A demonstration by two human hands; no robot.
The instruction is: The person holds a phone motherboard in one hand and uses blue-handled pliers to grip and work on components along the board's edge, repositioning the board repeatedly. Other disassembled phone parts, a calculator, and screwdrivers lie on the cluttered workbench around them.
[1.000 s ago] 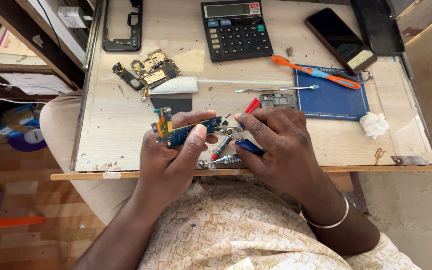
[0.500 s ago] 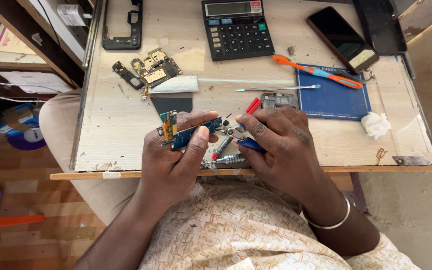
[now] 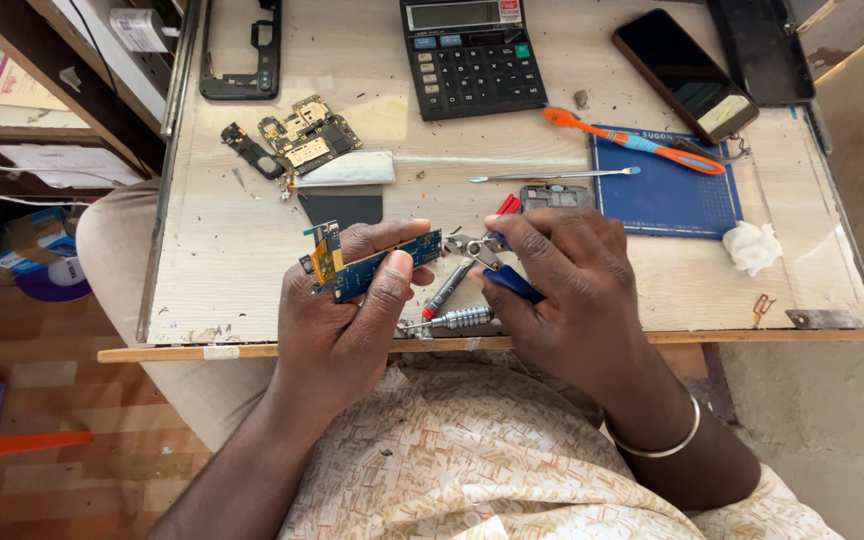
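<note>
Circuit board (image 3: 377, 265) pinched in left hand (image 3: 347, 320); right hand (image 3: 562, 290) grips pliers (image 3: 487, 262) beside it.

Cluttered pale wooden workbench (image 3: 252, 260)
Calculator (image 3: 472, 55), smartphone (image 3: 684, 73), blue mat (image 3: 667, 185), orange tool (image 3: 632, 140), tweezers (image 3: 552, 176), circuit boards (image 3: 297, 135), tissue (image 3: 752, 245).

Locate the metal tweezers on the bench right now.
Head view: the tweezers lie flat on the table, centre-right, between the calculator above and the right hand below, left of the blue mat.
</note>
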